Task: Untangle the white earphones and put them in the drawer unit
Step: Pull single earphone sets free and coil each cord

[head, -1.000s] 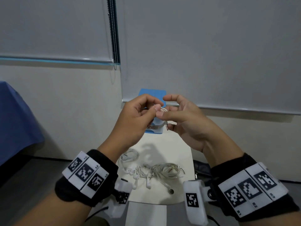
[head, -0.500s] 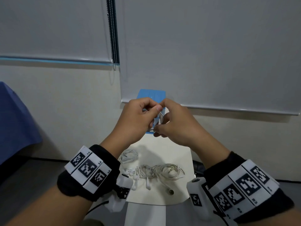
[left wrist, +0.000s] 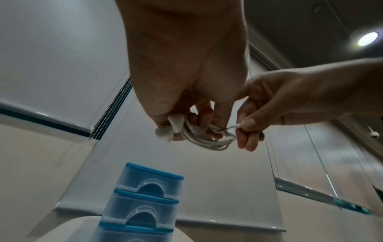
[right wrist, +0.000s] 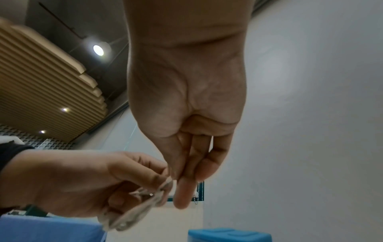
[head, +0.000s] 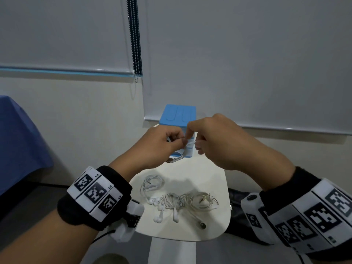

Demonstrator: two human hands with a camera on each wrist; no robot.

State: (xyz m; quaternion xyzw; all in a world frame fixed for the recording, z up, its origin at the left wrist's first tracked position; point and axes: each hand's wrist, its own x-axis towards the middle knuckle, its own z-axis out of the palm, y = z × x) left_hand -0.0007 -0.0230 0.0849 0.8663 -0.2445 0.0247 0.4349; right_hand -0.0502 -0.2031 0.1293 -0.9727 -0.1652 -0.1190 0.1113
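Note:
A coiled pair of white earphones (left wrist: 207, 137) is raised in front of the blue drawer unit (head: 178, 116). My left hand (head: 162, 143) grips the coil, both earbuds (left wrist: 172, 126) poking out under its fingers. My right hand (head: 213, 141) pinches the cable's loose end (left wrist: 235, 126) between thumb and forefinger, right beside the left hand. In the right wrist view the coil (right wrist: 132, 216) hangs blurred under the left hand (right wrist: 82, 183). The drawer unit (left wrist: 143, 201) shows three shut drawers with blue rims.
Several more tangled white earphones (head: 182, 203) and a smaller coil (head: 152, 182) lie on the small white table (head: 215, 225), near its front edge. A blue cloth (head: 17, 141) hangs at the left. A wall and window blinds stand close behind the drawer unit.
Both hands have moved away from me and lower, now in front of the drawer unit. The right hand has turned palm down and pinches the cable end.

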